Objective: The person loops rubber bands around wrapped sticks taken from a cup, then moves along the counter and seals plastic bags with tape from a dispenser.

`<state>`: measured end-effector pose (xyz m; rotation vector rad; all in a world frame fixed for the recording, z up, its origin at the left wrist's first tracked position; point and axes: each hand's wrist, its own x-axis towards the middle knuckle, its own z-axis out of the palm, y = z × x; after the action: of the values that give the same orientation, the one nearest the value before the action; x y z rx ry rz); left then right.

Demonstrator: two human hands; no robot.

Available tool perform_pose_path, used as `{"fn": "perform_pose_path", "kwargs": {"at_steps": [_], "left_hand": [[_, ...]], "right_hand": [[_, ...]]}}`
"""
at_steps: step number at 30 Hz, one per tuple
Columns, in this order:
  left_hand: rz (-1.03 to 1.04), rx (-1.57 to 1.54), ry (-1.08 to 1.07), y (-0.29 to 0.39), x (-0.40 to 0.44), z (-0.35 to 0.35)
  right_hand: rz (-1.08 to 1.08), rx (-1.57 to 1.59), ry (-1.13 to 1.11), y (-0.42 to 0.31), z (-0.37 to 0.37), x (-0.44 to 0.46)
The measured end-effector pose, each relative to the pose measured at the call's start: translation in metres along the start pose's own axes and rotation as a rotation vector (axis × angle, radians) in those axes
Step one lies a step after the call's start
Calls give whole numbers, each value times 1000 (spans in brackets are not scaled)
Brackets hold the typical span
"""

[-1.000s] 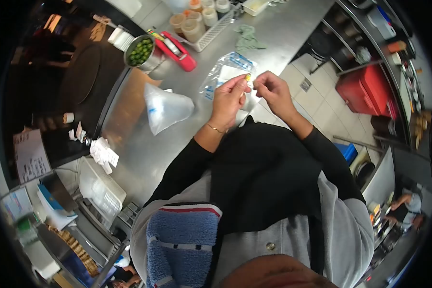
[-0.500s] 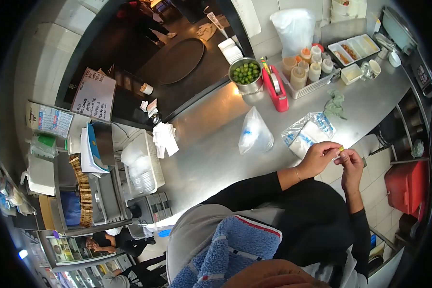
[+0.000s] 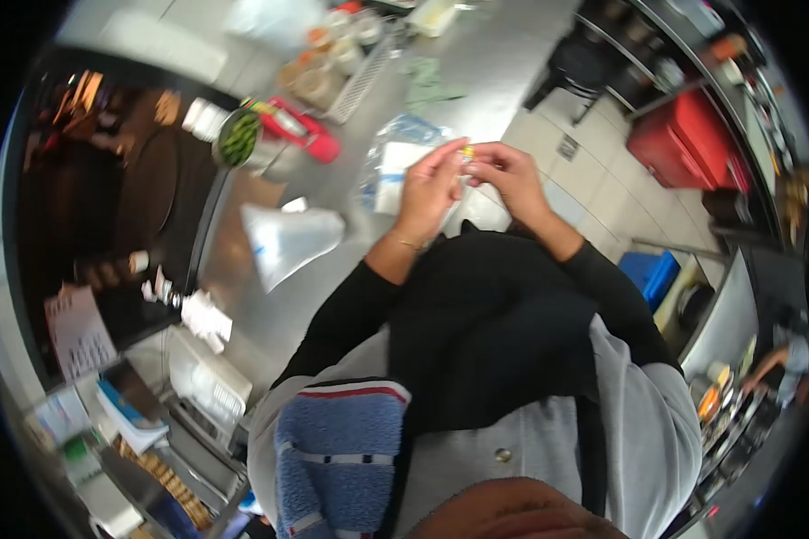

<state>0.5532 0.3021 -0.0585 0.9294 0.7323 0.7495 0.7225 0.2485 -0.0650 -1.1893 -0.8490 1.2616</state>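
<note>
Both hands meet just past the counter's front edge, fingertips pinched together. Between them is a small yellow thing (image 3: 467,154), too small and blurred to name. My left hand (image 3: 430,190) closes on it from one side, and my right hand (image 3: 512,182) from the other. A pale, see-through shape (image 3: 484,212) shows just below the fingers; I cannot tell whether it is held. Nearest to my left hand lies a clear plastic packet (image 3: 392,175) with white and blue inside. Farther left, a filled translucent plastic bag (image 3: 292,241) rests on the steel counter (image 3: 283,310).
Behind the packet are a red tape dispenser (image 3: 313,136), a metal pot of green fruit (image 3: 240,139), a basket of sauce bottles (image 3: 368,81) and a green cloth (image 3: 431,83). A red cooler box (image 3: 683,139) stands right. Another person (image 3: 782,364) is at far right.
The view has turned and shifted, so the counter now lies to the left and my body shows more upright. My hands remain together around the small yellow thing.
</note>
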Motion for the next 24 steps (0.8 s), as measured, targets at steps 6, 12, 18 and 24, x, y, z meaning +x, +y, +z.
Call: {"fn": "perform_pose_path", "kwargs": {"at_steps": [6,12,18,24], "left_hand": [[1,96,-75,-26,74,82],[-32,184,-206,-57,164,231],[-12,338,-325,-112,241,381],[-92,289,-545,-152,282,504]], "right_hand": [[-103,129,138,-12,-95,11],[-163,138,297,-52,-258,19],[-240,154,418,-90,-414,-4],[-279,103,651,-115,-519,-47]]}}
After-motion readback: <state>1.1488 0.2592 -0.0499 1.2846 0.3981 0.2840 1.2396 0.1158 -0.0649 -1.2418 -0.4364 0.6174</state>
